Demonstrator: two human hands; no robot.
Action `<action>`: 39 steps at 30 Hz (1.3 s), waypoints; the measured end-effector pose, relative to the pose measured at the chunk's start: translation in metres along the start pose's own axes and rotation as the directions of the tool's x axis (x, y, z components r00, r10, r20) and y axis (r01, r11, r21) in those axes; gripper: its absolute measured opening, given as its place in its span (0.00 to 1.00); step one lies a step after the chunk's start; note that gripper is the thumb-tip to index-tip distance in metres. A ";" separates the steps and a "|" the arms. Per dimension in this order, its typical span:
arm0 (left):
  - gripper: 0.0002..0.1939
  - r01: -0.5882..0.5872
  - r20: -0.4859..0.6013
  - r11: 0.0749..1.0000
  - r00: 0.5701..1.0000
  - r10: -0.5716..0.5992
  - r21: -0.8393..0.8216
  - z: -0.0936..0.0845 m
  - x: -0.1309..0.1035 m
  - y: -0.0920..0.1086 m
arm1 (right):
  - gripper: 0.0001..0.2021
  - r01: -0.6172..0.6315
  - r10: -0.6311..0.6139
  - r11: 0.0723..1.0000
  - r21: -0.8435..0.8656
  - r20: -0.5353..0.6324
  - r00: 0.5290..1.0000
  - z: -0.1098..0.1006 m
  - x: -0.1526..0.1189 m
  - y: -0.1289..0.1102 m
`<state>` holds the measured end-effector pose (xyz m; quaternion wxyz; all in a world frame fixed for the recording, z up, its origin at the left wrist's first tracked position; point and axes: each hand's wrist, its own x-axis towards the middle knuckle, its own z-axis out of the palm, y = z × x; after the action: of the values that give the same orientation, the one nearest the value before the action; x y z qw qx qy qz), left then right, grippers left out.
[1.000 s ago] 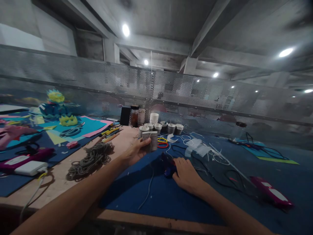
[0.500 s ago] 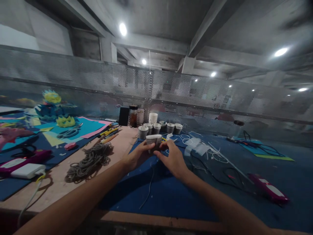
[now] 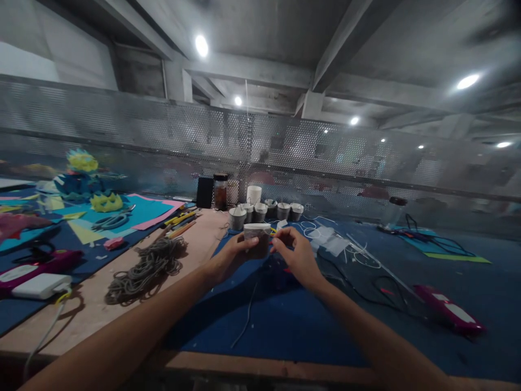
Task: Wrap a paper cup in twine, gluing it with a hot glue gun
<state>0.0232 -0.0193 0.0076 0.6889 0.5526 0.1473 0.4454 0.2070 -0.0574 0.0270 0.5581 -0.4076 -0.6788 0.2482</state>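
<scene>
My left hand [image 3: 233, 254] is wrapped round a small grey cup [image 3: 258, 242] with a white rim, held upright above the blue mat. Just right of the cup is my right hand [image 3: 296, 254], its thumb and index finger pinched together; what they hold, if anything, is too small to make out. Behind the cup stand several grey-wrapped cups [image 3: 237, 219] in a row, with a stack of white cups [image 3: 254, 194] at their back. A loose grey cord [image 3: 248, 317] lies on the mat below my hands.
Grey cord bundle [image 3: 147, 270], pencils [image 3: 179, 221] and scissors [image 3: 111, 220] lie left. A purple glue gun [image 3: 450, 310] and black cable are right. A lidded jar [image 3: 220, 193] stands at the back, before a perforated metal screen [image 3: 285, 146].
My right hand has drawn slightly away to the right from the cup, and its thumb and index finger have come together. My left hand keeps its hold on the cup.
</scene>
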 end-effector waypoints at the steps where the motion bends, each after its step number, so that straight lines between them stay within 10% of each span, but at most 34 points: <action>1: 0.21 0.002 -0.005 1.000 1.000 -0.002 0.006 0.000 0.000 0.000 | 0.06 0.010 -0.010 1.000 0.019 -0.013 1.000 -0.001 0.000 -0.001; 39: 0.21 0.111 -0.018 0.982 0.993 -0.115 -0.155 0.000 -0.005 0.001 | 0.12 -0.031 0.034 0.999 0.040 -0.060 0.998 -0.009 0.011 0.019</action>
<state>0.0199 -0.0233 0.0075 0.7516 0.4826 0.1529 0.4229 0.2208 -0.0393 0.0202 0.5822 -0.4150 -0.6498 0.2580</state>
